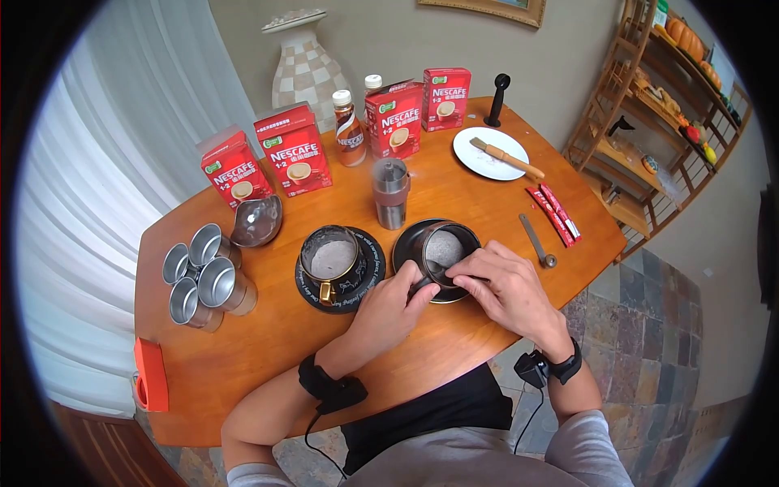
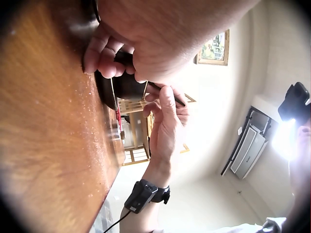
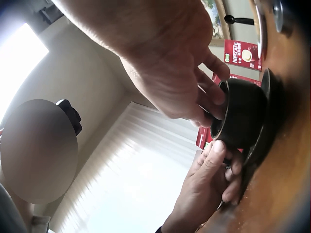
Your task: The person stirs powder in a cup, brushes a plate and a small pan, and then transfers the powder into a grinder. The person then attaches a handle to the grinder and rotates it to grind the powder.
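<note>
A dark cup (image 1: 420, 250) holding pale powder (image 1: 444, 246) stands on a black saucer (image 1: 399, 253). My left hand (image 1: 383, 315) grips its handle from the near left side. Pinched in my right hand (image 1: 511, 290), a dark spoon (image 1: 436, 269) reaches into this cup. The left wrist view shows the spoon's handle (image 2: 180, 102) between the right hand's (image 2: 166, 128) thumb and fingers. Over the cup (image 3: 245, 109) in the right wrist view, my right hand's (image 3: 167, 58) fingertips are partly hidden by the rim. A second cup (image 1: 344, 280) with similar powder stands to the left.
Metal cups (image 1: 230, 288) and a dark bowl (image 1: 258, 221) stand left. A steel grinder (image 1: 391, 195) is behind the cups, with red boxes (image 1: 296, 154) and bottles (image 1: 350, 134) farther back. On the right are a white plate (image 1: 487, 166), red sachets (image 1: 552, 215) and a measuring spoon (image 1: 533, 239).
</note>
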Available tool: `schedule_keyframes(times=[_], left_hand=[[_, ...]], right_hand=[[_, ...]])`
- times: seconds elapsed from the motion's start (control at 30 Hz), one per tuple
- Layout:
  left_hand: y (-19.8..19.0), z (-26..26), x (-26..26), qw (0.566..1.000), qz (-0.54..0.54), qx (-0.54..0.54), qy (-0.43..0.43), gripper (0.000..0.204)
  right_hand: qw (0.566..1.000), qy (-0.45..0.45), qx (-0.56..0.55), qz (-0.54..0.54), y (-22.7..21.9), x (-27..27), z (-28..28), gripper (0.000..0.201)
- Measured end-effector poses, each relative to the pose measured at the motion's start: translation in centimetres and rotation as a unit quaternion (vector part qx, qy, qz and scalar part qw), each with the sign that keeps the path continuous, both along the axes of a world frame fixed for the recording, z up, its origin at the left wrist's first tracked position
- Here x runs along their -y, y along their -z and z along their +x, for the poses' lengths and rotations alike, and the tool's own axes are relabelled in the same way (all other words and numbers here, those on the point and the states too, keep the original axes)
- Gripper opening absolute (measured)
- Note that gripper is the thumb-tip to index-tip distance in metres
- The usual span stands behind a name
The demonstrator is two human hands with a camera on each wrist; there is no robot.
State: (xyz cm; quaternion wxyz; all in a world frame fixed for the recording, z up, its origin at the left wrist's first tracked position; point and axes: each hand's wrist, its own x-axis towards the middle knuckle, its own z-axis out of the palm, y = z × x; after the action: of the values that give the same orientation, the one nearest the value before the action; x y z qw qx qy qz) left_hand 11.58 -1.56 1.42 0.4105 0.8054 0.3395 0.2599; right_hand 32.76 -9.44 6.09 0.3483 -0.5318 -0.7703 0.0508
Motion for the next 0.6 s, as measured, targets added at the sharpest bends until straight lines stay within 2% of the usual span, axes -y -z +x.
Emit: schedule_keyframes(times=[0.13,0.23,0.33,0.43,0.6], left_hand=[[0.19,0.07,-0.04,1.000,-0.004,-0.002,0.003,0.027],[0.38,0.09,-0.07,1.000,-0.005,0.007,0.003,0.027],[0.25,0.00,-0.10,1.000,-0.010,0.005,0.003,0.026],[0.01,0.09,-0.07,1.000,-0.015,0.000,0.003,0.026],[0.38,0.05,-0.17,1.000,-0.015,0.008,0.004,0.027]], right_hand=[[1.000,-0.013,0.013,-0.002,-0.34,0.06,0.14,0.012],[0.999,0.020,-0.010,0.039,0.07,-0.28,-0.10,0.012],[0.999,0.025,0.002,0.031,-0.04,-0.35,-0.02,0.011],[1.000,-0.012,0.012,-0.016,-0.45,0.02,-0.17,0.011],[1.000,-0.004,-0.009,0.013,0.15,-0.40,-0.26,0.011]])
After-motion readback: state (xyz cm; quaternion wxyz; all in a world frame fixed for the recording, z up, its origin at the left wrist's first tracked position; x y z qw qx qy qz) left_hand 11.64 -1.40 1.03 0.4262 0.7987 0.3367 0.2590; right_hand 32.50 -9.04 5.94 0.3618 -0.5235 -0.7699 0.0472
